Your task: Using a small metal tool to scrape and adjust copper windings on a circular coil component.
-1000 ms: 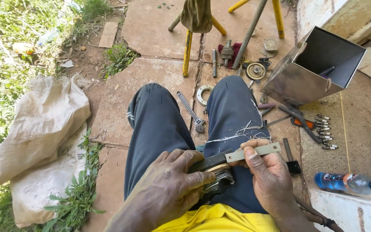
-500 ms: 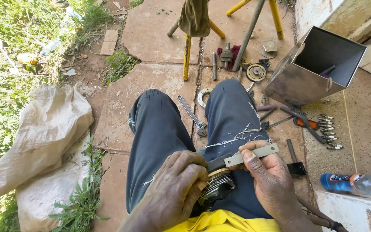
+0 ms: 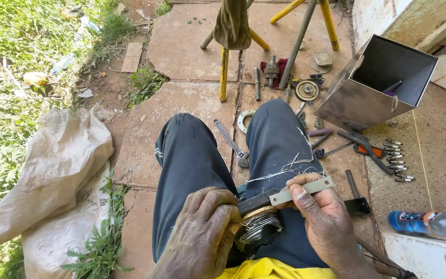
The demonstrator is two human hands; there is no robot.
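Note:
A round metal part with coiled wire [image 3: 256, 227] rests on my lap between my thighs in dark trousers. My left hand [image 3: 202, 232] clasps its left side with curled fingers. My right hand [image 3: 321, 219] grips a flat grey metal bar [image 3: 303, 190] that lies across the top of the part, thumb pressed on the bar. The underside of the part is hidden by my hands.
An adjustable wrench [image 3: 231, 142] and a metal ring [image 3: 243, 121] lie between my legs. An open metal box [image 3: 375, 85] stands at right, with screwdriver bits [image 3: 396, 160], a hammer [image 3: 354, 194] and a plastic bottle [image 3: 429, 222] near it. Yellow stand legs [image 3: 224, 72] ahead; sacks [image 3: 52, 181] left.
The view has shifted slightly. My left hand has closed further around the round part, and the flat bar sits a little lower on it.

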